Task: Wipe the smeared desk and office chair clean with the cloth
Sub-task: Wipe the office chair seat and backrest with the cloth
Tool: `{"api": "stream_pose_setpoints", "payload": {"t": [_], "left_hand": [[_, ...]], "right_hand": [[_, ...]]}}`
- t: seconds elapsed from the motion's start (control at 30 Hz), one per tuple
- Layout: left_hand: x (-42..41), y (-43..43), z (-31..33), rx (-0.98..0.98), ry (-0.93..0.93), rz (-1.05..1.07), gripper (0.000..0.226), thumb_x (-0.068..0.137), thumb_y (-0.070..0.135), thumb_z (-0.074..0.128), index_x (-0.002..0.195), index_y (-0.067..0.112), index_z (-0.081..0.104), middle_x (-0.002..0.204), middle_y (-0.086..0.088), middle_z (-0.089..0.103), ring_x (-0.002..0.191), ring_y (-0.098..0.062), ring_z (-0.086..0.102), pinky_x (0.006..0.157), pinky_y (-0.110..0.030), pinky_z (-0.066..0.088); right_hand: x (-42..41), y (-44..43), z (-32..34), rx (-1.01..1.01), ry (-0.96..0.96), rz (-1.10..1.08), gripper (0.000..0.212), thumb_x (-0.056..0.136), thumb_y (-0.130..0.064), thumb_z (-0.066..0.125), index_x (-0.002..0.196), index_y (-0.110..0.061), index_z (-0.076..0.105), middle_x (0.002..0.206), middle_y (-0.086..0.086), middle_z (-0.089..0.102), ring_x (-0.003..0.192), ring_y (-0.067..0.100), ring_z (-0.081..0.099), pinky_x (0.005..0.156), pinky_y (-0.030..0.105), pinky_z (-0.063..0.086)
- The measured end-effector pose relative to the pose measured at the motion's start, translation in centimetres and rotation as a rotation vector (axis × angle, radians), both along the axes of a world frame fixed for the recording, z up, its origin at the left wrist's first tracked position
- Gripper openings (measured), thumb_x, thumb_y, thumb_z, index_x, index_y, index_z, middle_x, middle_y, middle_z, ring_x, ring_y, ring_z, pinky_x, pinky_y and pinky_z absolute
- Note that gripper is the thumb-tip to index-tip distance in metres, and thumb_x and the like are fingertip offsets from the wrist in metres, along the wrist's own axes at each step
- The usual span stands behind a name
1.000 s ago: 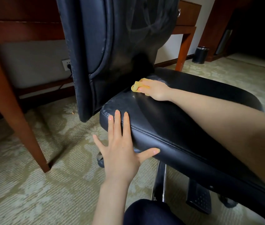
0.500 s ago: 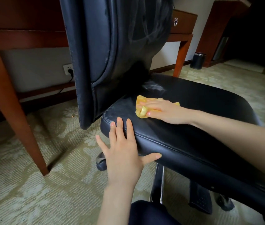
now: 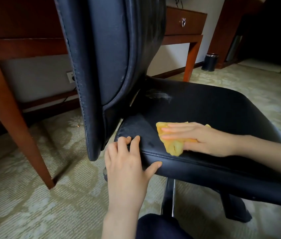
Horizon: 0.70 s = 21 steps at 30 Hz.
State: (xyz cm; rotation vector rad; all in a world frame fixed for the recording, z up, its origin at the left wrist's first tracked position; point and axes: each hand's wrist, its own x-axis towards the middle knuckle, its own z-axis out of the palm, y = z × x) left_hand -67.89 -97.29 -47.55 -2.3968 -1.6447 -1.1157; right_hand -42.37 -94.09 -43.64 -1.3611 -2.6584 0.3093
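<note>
Yellow cloth (image 3: 172,147) on office chair (image 3: 213,107) seat, centre frame, right hand (image 3: 205,140) flat, pressing it, left hand (image 3: 127,166) gripping seat edge

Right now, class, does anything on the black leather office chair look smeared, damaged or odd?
Yes. A whitish smear streaks the black seat beside the backrest, beyond the yellow cloth under the right hand. The backrest's stitched edge looks scuffed.

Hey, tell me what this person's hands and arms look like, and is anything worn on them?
Both are bare. The left hand and the right hand show no gloves, rings or watch. The left forearm and right forearm are uncovered as far as the picture reaches, with no sleeve in view. The fingernails look short. A dark navy garment shows at the bottom edge.
</note>
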Motion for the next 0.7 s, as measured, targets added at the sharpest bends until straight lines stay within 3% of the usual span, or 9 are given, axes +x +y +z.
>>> {"api": "stream_pose_setpoints", "payload": {"t": [0.1,0.17,0.2,0.27,0.4,0.5,0.6,0.7], "left_hand": [[0.2,-0.3,-0.1,0.036,0.014,0.015,0.076,0.061,0.059,0.063,0.117,0.008,0.064,0.096,-0.008,0.058,0.084,-0.029,0.053,0.078,-0.049,0.052],[0.1,-0.3,-0.2,0.056,0.003,0.024,0.075,0.062,0.06,0.063,0.116,0.008,0.064,0.095,-0.008,0.058,0.083,-0.029,0.053,0.076,-0.05,0.052],[0.1,-0.3,-0.3,0.061,-0.002,0.028,0.075,0.062,0.06,0.063,0.116,0.008,0.064,0.095,-0.009,0.058,0.084,-0.03,0.054,0.076,-0.05,0.052],[0.1,-0.1,-0.4,0.067,-0.008,0.036,0.075,0.062,0.061,0.062,0.116,0.008,0.064,0.096,-0.008,0.058,0.085,-0.03,0.054,0.076,-0.051,0.052],[0.1,0.0,-0.5,0.056,-0.019,0.055,0.074,0.062,0.06,0.063,0.118,0.011,0.064,0.1,-0.007,0.059,0.089,-0.03,0.056,0.084,-0.055,0.049],[0.1,-0.1,-0.6,0.004,-0.046,0.081,0.074,0.061,0.059,0.066,0.12,0.016,0.062,0.109,-0.005,0.06,0.098,-0.032,0.057,0.093,-0.063,0.042],[0.4,-0.1,-0.3,-0.087,-0.131,0.12,0.088,0.053,0.057,0.079,0.129,0.02,0.054,0.123,-0.005,0.055,0.11,-0.033,0.051,0.099,-0.064,0.035],[0.6,-0.4,0.1,-0.168,-0.217,0.193,0.108,0.047,0.057,0.084,0.139,0.018,0.042,0.134,-0.01,0.047,0.12,-0.036,0.044,0.102,-0.064,0.031]], "right_hand": [[-1.6,3.2,0.1,0.017,0.01,-0.1,0.039,0.099,-0.027,0.04,0.137,-0.026,0.05,0.144,-0.012,0.043,0.136,0.001,0.03,0.113,0.029,0.024],[-3.6,4.8,1.3,0.029,0.126,-0.003,0.027,0.1,-0.023,0.04,0.106,-0.008,0.062,0.114,0.002,0.059,0.112,0.021,0.049,0.098,0.032,0.035],[-4.5,5.3,1.7,0.057,0.158,0.043,0.028,0.101,-0.027,0.038,0.091,-0.01,0.057,0.097,0.002,0.057,0.096,0.023,0.051,0.09,0.034,0.038],[-5.7,7.0,2.2,0.086,0.171,0.029,0.042,0.099,-0.048,0.031,0.083,-0.014,0.051,0.084,-0.001,0.05,0.083,0.018,0.049,0.082,0.035,0.042],[-7.1,10.6,1.7,0.082,0.05,-0.346,0.062,0.087,-0.069,0.016,0.102,-0.025,0.056,0.111,-0.004,0.059,0.105,0.021,0.055,0.093,0.044,0.041],[-8.6,11.8,1.2,0.166,-0.015,-0.532,0.051,0.097,-0.057,0.018,0.119,-0.026,0.053,0.131,0.002,0.055,0.12,0.029,0.05,0.097,0.044,0.038],[-9.9,11.9,1.4,0.122,-0.04,-0.584,0.05,0.099,-0.052,0.023,0.137,-0.027,0.044,0.146,-0.001,0.041,0.133,0.027,0.037,0.105,0.045,0.03],[-10.4,11.4,1.5,0.079,-0.079,-0.465,0.043,0.099,-0.048,0.025,0.132,-0.033,0.048,0.144,-0.002,0.041,0.131,0.026,0.037,0.103,0.049,0.031]]}}
